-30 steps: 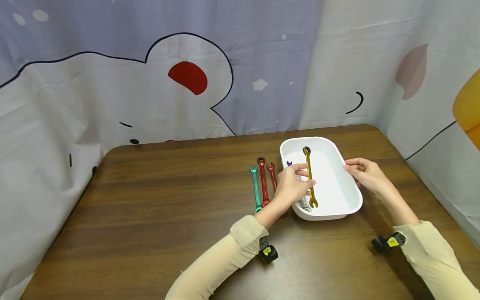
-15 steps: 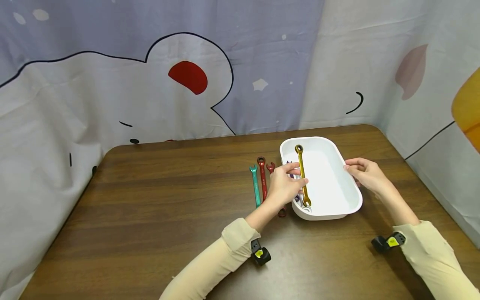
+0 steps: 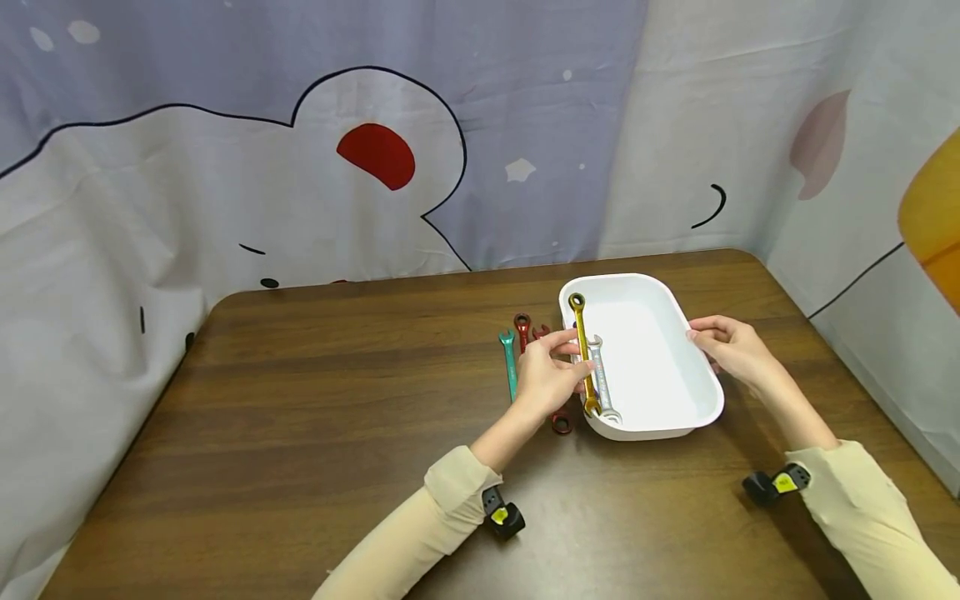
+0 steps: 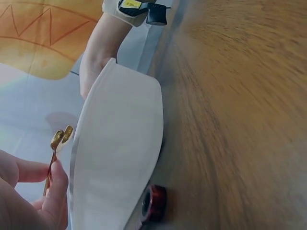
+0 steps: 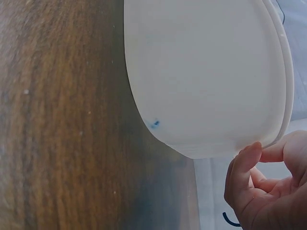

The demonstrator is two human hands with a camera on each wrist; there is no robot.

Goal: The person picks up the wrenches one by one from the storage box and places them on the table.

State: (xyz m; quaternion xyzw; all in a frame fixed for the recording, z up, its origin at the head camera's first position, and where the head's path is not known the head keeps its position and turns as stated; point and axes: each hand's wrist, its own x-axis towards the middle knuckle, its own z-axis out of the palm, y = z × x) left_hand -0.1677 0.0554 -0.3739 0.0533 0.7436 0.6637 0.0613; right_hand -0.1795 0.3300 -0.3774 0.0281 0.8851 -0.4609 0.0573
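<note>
My left hand point(image 3: 546, 375) pinches a gold ratcheting combination wrench point(image 3: 581, 333) between thumb and fingers, its ring end pointing away and its open end toward me. The wrench overlaps the left side of a white plastic tray point(image 3: 656, 358). Inside the tray lies a silver wrench point(image 3: 601, 377); a purple one beside it is almost wholly hidden by the hand and gold wrench. On the right, my right hand point(image 3: 731, 346) grips the tray's rim, thumb on top and fingers beneath. In the left wrist view the gold wrench's open end point(image 4: 60, 138) rises above the tray wall point(image 4: 112, 143).
Left of the tray, a teal wrench point(image 3: 508, 358) and two red wrenches, one red wrench point(image 3: 522, 327) beside the other, lie on the wooden table point(image 3: 315, 400), partly covered by the left hand. A printed curtain point(image 3: 525, 125) hangs behind the table's far edge.
My left hand has moved left with the gold wrench, from over the tray's inside to its left side. The silver wrench now shows more fully. The right hand and tray have stayed put.
</note>
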